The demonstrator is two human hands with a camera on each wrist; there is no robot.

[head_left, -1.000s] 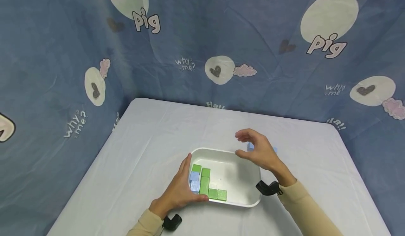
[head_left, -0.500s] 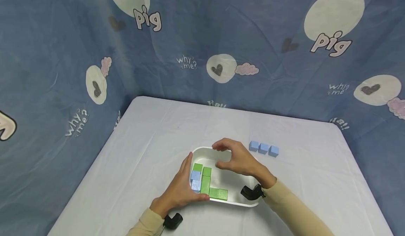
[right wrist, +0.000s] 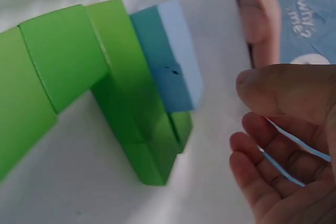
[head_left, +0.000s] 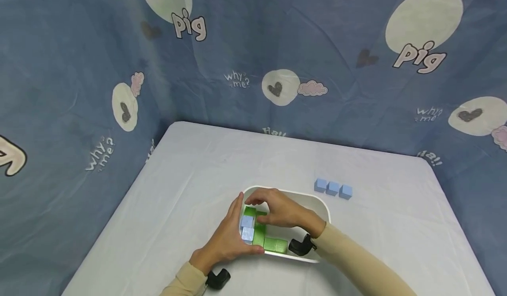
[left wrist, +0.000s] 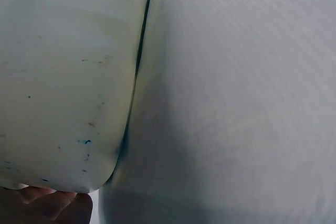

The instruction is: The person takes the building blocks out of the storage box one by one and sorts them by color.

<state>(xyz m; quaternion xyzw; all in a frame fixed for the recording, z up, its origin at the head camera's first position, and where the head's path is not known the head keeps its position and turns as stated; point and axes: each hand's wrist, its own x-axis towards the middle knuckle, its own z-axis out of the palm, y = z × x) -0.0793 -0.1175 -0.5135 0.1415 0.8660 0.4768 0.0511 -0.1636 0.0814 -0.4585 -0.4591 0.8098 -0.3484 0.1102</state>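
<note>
My left hand (head_left: pixel 226 239) grips the left end of a white plastic tray (head_left: pixel 324 205), thumb over the front rim and fingers along the left wall. In the left wrist view the tray's outer wall (left wrist: pixel 63 93) fills the left side, with fingers curled at its lower edge. Inside the tray's left end lie several green blocks (head_left: pixel 275 245) and light blue blocks (head_left: pixel 247 234). My right hand (head_left: pixel 282 209) hovers over that end, fingers loosely bent, thumb apart and nothing between them. The right wrist view shows it beside the blue blocks (right wrist: pixel 181 56) and green blocks (right wrist: pixel 63 56).
Three light blue cubes (head_left: pixel 332 188) sit in a row on the white-covered table (head_left: pixel 222 164), behind the tray's right end. A patterned blue curtain (head_left: pixel 222 45) stands behind and along the left. Black wrist cameras (head_left: pixel 301 246) sit on both wrists.
My right hand has moved left and toward me, from near the blue cubes at the back right to over the blocks at the tray's left end. My left hand keeps its grip.
</note>
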